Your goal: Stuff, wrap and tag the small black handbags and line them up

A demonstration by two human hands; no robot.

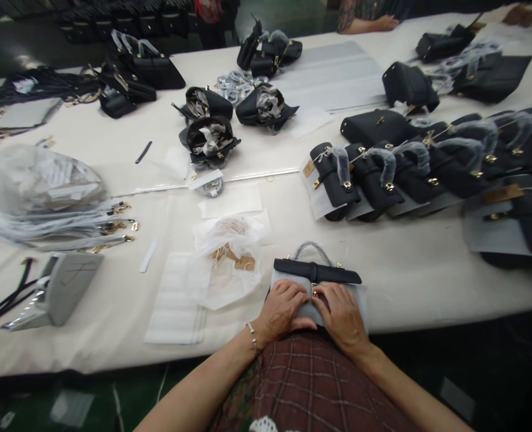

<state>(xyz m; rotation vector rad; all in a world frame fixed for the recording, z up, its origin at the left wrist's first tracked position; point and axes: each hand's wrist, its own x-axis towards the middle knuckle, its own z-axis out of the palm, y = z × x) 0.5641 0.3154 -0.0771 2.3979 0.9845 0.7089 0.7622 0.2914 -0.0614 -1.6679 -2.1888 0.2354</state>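
A small black handbag stands at the table's front edge, its wrapped top handle upright. A pale translucent sheet lies over its front below the flap. My left hand presses on the bag's front left of the middle, fingers curled on the sheet and thumb pointing right. My right hand is closed at the gold clasp, thumb and forefinger against it. The fingers partly hide the clasp. Left of the bag, a clear plastic bag holds brown cardboard tags with strings.
White sheets lie to the left. Wrapped straps and a grey tape dispenser are further left. Rows of tagged black handbags stand at the right. Open bags stuffed with paper stand behind. A person's forearm rests across the table.
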